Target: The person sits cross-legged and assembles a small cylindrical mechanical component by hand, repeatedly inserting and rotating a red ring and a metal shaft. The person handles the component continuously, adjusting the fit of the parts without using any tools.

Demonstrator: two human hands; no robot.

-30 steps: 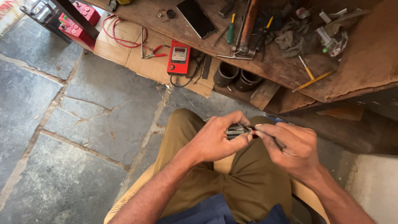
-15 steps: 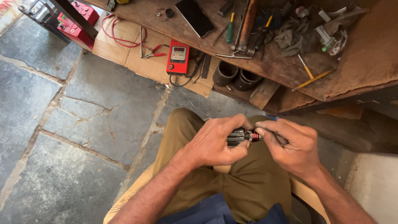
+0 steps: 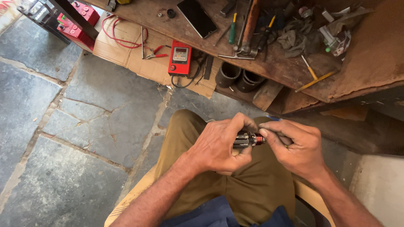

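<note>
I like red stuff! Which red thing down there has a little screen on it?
The red meter lying on the cardboard, under the bench edge. It has a small grey display; the red boxes farther left show none.

The small dark cylindrical part [image 3: 247,139] now shows a red end beside the right hand [image 3: 294,147], hidden a second ago, and the left hand [image 3: 221,145] grips it lower over the lap.

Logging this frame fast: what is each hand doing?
Left hand: closed around a small dark cylindrical part.
Right hand: fingertips pinching that part's red end.
</note>
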